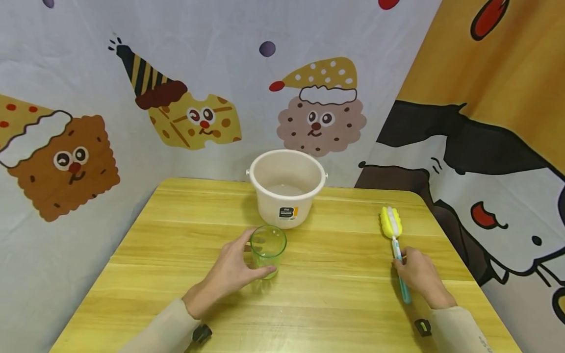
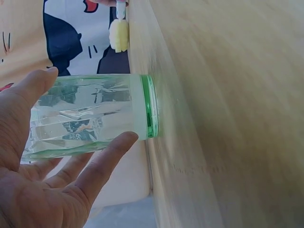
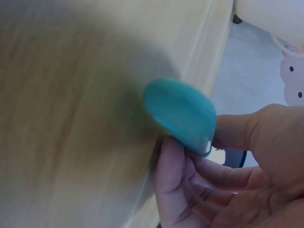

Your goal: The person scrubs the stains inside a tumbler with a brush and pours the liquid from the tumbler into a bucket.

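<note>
Head view: holding transparent green cylindrical tumbler (image 1: 271, 256), glass or plastic, below centre, in left hand (image 1: 229, 268), between thumb and fingers; pinching yellow-sponge brush (image 1: 395, 245) with white-and-teal plastic handle, lower right, in right hand (image 1: 419, 275). Could tip tumbler if gripped loosely, or bump white plastic bucket (image 1: 270, 208), centre, if pushed upward. Angled inward from bottom edge with both hands.

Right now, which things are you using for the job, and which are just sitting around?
Seem part of the job:
green glass, in the left hand
sponge brush, in the right hand

Seem just there:
white bucket, not held
cartoon backdrop
</note>
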Available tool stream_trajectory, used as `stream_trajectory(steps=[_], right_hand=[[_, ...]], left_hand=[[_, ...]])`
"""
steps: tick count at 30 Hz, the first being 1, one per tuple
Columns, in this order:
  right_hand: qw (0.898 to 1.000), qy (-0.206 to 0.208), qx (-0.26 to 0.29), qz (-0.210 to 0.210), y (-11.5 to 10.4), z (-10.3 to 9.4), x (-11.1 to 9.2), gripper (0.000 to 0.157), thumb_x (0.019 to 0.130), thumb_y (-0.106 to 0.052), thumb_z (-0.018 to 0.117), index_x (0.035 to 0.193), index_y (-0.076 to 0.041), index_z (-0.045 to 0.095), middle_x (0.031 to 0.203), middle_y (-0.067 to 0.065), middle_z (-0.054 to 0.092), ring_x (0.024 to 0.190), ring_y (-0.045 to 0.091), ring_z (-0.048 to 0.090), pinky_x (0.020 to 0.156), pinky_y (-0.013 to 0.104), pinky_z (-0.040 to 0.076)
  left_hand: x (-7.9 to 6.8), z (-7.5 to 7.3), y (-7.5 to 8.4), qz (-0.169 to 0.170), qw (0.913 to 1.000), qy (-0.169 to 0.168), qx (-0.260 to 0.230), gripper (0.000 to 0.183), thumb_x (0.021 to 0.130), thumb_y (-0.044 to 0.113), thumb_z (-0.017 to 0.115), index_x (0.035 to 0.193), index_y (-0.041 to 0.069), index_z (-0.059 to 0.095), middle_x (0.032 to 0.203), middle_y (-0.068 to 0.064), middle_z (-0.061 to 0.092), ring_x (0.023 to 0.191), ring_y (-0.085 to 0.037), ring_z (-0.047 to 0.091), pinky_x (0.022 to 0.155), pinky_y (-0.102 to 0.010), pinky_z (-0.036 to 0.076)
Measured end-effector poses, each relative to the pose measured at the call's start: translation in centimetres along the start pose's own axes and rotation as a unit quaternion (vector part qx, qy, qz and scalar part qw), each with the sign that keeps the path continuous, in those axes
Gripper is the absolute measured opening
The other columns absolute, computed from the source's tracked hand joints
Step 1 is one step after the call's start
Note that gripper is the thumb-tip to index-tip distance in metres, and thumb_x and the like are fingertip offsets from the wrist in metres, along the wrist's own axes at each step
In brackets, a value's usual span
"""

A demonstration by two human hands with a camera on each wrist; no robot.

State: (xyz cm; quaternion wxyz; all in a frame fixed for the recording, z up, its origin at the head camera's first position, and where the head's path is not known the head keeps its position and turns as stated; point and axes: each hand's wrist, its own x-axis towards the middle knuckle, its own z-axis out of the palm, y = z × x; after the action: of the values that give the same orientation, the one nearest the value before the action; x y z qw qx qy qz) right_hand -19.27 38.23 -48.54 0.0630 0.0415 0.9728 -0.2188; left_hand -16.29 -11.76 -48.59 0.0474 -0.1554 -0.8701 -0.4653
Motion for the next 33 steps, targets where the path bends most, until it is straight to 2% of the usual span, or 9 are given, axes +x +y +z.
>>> stream_trajectory(steps=[9,24,33], right_hand=[[1.000,0.014,-0.010,-0.008,-0.15,-0.33,0.08,0.029,0.111,-0.011,0.067,0.120,0.015,0.073,0.090,0.015,0.071,0.074,0.025,0.061,0.061,0.034,0.050],[1.000,0.018,-0.013,0.000,-0.19,-0.32,0.01,0.030,0.111,-0.013,0.069,0.122,0.014,0.074,0.093,0.018,0.073,0.076,0.026,0.062,0.061,0.036,0.049],[0.999,0.037,-0.019,-0.004,-0.39,-0.31,0.02,0.029,0.110,-0.018,0.073,0.122,0.009,0.077,0.103,0.022,0.080,0.078,0.026,0.065,0.062,0.035,0.048]], left_hand=[[0.01,0.02,-0.07,-0.002,1.0000,0.000,-0.001,0.101,0.080,0.033,0.111,0.165,0.018,0.059,0.148,-0.010,0.081,0.129,-0.035,0.081,0.111,-0.056,0.070],[0.06,0.00,-0.08,-0.001,1.0000,-0.001,0.003,0.100,0.080,0.033,0.111,0.163,0.019,0.060,0.145,-0.010,0.081,0.127,-0.035,0.082,0.109,-0.054,0.071],[0.15,0.01,-0.12,0.005,0.9999,0.003,0.008,0.100,0.079,0.030,0.112,0.163,0.018,0.060,0.145,-0.012,0.082,0.125,-0.035,0.082,0.108,-0.055,0.071]])
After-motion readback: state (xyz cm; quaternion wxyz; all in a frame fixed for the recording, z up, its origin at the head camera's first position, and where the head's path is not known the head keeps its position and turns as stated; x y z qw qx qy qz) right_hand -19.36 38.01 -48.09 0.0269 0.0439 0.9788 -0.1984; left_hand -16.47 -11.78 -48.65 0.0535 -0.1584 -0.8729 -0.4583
